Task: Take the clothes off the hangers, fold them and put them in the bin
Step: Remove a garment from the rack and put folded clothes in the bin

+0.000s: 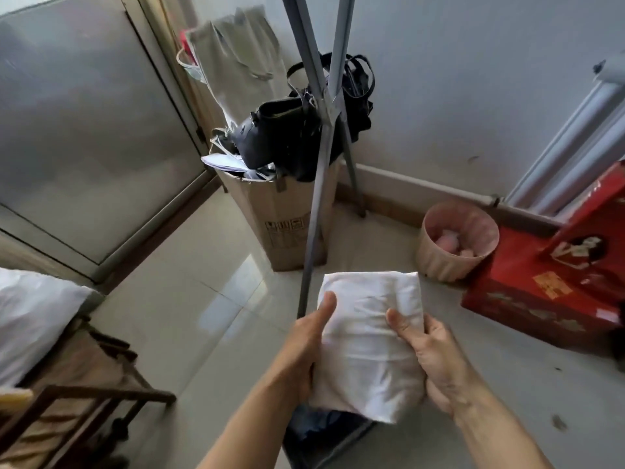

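While we stand above the dark bin (324, 434), our left hand (304, 350) and right hand (436, 360) clasp the folded white garment (368, 336).

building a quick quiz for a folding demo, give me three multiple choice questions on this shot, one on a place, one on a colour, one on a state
1. Where does the round basket stand?
A. on the floor beside the red box
B. on a wooden chair
C. inside a cardboard box

2. What colour is the folded cloth?
A. black
B. white
C. red

3. How is the folded cloth held?
A. it lies on the floor, untouched
B. one hand holds it alone
C. the left hand and the right hand both grip it

Answers:
1 A, it sits on the floor with the red box at its side.
2 B, the bundle is plain white.
3 C, a thumb from each hand lies on top of it.
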`<move>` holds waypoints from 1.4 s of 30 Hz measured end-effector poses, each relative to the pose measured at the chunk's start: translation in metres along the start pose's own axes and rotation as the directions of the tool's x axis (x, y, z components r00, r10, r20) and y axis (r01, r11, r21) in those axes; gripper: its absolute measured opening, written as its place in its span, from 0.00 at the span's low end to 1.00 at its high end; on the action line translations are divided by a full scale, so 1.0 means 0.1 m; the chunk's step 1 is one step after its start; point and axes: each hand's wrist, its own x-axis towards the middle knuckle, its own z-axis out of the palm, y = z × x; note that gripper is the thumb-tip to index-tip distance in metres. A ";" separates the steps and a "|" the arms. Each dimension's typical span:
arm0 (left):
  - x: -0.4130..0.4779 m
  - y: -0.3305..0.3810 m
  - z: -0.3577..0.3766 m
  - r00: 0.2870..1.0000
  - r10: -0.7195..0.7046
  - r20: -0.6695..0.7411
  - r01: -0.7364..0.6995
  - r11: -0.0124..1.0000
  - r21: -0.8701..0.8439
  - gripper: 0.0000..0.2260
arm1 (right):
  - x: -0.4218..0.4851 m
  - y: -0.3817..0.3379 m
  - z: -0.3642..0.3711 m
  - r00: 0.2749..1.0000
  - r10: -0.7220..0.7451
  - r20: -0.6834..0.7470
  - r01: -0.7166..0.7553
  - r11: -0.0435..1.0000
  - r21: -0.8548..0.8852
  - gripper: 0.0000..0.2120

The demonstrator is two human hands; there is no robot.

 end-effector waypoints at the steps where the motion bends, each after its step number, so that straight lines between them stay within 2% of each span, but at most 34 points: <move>1: 0.10 -0.14 -0.04 1.000 0.008 -0.020 -0.007 0.999 0.047 0.20 | 0.12 0.10 -0.03 1.000 0.004 -0.013 -0.004 1.000 0.007 0.22; 4: 0.39 -0.54 -0.18 0.995 0.030 -0.096 -0.020 0.994 0.112 0.26 | 0.42 0.45 -0.16 0.998 0.044 0.049 -0.046 0.998 0.036 0.26; 7: 0.71 -0.90 -0.35 0.988 0.061 -0.138 -0.058 0.998 0.030 0.21 | 0.66 0.89 -0.27 0.968 0.152 0.201 -0.165 0.985 0.053 0.38; 11: 1.04 -1.41 -0.58 0.987 0.005 -0.158 -0.011 0.999 -0.035 0.10 | 0.98 1.53 -0.41 0.969 0.230 0.087 -0.230 0.973 -0.016 0.25; 16: 1.45 -2.28 -0.94 0.958 -0.259 -0.123 0.247 0.964 -0.102 0.10 | 1.23 2.21 -0.52 0.938 0.333 -0.098 -0.346 0.917 -0.198 0.07; 19: 1.68 -2.85 -1.19 0.922 -0.318 -0.221 0.300 0.947 -0.112 0.08 | 1.43 2.70 -0.55 0.899 0.415 -0.139 -0.437 0.847 -0.303 0.10; 21: 1.79 -3.14 -1.33 0.892 -0.332 -0.307 0.316 0.943 -0.102 0.12 | 1.55 2.98 -0.55 0.881 0.450 -0.147 -0.471 0.802 -0.368 0.09; 23: 1.92 -3.43 -1.49 0.884 -0.306 -0.354 0.293 0.952 -0.092 0.11 | 1.69 3.28 -0.53 0.881 0.453 -0.137 -0.464 0.769 -0.440 0.07; 27: 2.18 -3.75 -1.72 0.875 -0.214 -0.434 0.212 0.976 -0.054 0.20 | 2.01 3.73 -0.40 0.887 0.449 -0.110 -0.433 0.723 -0.538 0.07; 31: 2.36 -3.85 -1.85 0.801 -0.182 -0.570 0.182 0.982 -0.057 0.14 | 2.30 4.04 -0.26 0.897 0.433 -0.088 -0.403 0.719 -0.566 0.09; 34: 2.50 -3.93 -1.89 0.751 -0.165 -0.639 0.157 0.985 -0.071 0.14 | 2.47 4.24 -0.20 0.899 0.431 -0.083 -0.394 0.709 -0.585 0.10; 36: 2.60 -3.98 -1.91 0.743 -0.188 -0.643 0.204 0.978 -0.049 0.14 | 2.54 4.36 -0.19 0.901 0.422 -0.099 -0.390 0.689 -0.611 0.16; 39: 2.73 -3.99 -1.90 0.770 -0.264 -0.581 0.326 0.945 0.003 0.14 | 2.58 4.46 -0.20 0.900 0.401 -0.169 -0.403 0.622 -0.671 0.26; 42: 2.73 -3.90 -1.85 0.811 -0.264 -0.522 0.327 0.944 0.032 0.18 | 2.50 4.45 -0.20 0.913 0.348 -0.210 -0.384 0.568 -0.727 0.26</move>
